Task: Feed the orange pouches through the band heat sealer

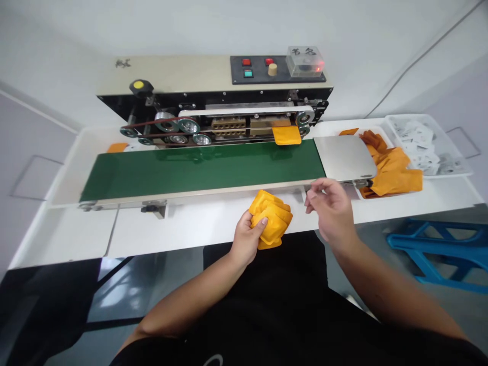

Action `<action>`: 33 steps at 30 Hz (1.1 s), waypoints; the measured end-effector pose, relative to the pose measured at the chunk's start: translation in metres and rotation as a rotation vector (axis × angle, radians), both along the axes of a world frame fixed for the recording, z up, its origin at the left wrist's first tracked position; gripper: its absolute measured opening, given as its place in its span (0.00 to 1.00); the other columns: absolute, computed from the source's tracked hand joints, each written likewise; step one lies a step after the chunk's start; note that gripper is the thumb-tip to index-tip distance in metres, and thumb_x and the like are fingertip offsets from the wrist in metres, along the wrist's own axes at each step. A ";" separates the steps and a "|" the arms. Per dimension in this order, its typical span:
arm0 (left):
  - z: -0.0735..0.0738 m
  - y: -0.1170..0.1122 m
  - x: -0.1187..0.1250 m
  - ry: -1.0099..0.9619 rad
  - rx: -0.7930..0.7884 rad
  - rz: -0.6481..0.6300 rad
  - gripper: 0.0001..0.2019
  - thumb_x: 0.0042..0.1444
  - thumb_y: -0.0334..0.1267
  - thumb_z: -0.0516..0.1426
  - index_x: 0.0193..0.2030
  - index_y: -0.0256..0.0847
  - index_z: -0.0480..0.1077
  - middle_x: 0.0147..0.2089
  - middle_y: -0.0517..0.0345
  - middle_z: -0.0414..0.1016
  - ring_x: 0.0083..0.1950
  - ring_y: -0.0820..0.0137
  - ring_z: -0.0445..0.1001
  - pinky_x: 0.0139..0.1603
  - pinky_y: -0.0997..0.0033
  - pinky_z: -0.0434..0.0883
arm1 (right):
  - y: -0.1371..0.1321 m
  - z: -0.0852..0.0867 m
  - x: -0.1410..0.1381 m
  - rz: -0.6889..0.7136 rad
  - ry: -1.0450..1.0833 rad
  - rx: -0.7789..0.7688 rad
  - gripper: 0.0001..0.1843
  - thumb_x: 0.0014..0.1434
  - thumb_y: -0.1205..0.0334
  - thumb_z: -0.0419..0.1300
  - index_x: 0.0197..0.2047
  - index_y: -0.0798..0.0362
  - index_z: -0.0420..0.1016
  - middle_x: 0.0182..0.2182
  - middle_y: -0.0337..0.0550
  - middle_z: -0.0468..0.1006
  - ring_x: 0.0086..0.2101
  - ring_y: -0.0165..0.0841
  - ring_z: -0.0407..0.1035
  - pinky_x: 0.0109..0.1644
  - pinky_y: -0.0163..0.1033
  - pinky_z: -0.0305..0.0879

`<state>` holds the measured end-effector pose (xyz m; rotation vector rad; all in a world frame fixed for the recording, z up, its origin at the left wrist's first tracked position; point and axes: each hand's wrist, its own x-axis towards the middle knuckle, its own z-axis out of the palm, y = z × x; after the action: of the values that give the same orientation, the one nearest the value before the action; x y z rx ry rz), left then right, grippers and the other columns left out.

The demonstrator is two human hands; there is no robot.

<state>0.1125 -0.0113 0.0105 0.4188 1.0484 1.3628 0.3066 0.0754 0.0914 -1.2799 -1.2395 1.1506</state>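
My left hand [247, 236] grips a fanned stack of small orange pouches [271, 218], thumb on top, just in front of the machine's near edge. To its right, my right hand [331, 206] is raised by the front edge of the belt, its fingers curled in towards the thumb; no object shows in it. One orange pouch [287, 135] sits with its upper edge inside the band sealer [213, 76], above the right end of the green conveyor belt [198, 168]. Between the belt and the right-hand bins lies a flat metal plate [345, 156].
A white bin [356, 192] with orange pouches stands at right, beside a clear tray [453, 162] of small white packets. Another bin [68, 175] is behind the belt's left end. A blue plastic stool [423, 254] is on the floor at right.
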 end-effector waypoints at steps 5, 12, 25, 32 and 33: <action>0.002 0.000 0.004 0.016 0.009 -0.021 0.28 0.57 0.50 0.75 0.58 0.39 0.77 0.55 0.46 0.86 0.53 0.57 0.85 0.55 0.60 0.81 | -0.025 -0.009 0.002 0.164 -0.349 0.145 0.10 0.68 0.57 0.67 0.51 0.46 0.83 0.44 0.44 0.79 0.38 0.35 0.75 0.32 0.38 0.72; 0.008 0.000 0.007 -0.008 0.008 0.001 0.28 0.55 0.49 0.76 0.57 0.39 0.77 0.54 0.48 0.87 0.52 0.58 0.86 0.56 0.60 0.80 | -0.031 -0.015 -0.003 0.202 -0.560 0.269 0.04 0.67 0.59 0.65 0.43 0.47 0.80 0.40 0.43 0.81 0.32 0.34 0.71 0.32 0.41 0.68; 0.011 0.001 0.019 -0.104 -0.018 0.052 0.29 0.53 0.46 0.78 0.56 0.41 0.74 0.53 0.51 0.86 0.50 0.60 0.86 0.54 0.60 0.81 | -0.050 -0.051 -0.020 0.201 -0.809 0.405 0.12 0.62 0.55 0.72 0.44 0.48 0.75 0.36 0.44 0.79 0.39 0.46 0.70 0.49 0.53 0.68; 0.014 0.000 0.016 -0.261 -0.060 0.039 0.27 0.56 0.52 0.75 0.56 0.40 0.76 0.53 0.48 0.86 0.55 0.56 0.86 0.55 0.60 0.81 | -0.047 -0.050 -0.019 0.318 -0.573 0.274 0.08 0.66 0.60 0.66 0.49 0.46 0.80 0.42 0.45 0.83 0.42 0.45 0.75 0.51 0.52 0.71; 0.015 0.001 0.015 -0.286 -0.072 0.029 0.28 0.57 0.53 0.75 0.55 0.39 0.77 0.53 0.47 0.87 0.55 0.55 0.86 0.56 0.60 0.81 | -0.046 -0.050 -0.018 0.336 -0.537 0.249 0.09 0.65 0.60 0.66 0.49 0.46 0.81 0.43 0.45 0.84 0.43 0.45 0.76 0.52 0.52 0.71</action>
<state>0.1274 -0.0107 0.0250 0.1496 0.8663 1.3601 0.2890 0.0298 0.0417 -1.2596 -1.9892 0.8597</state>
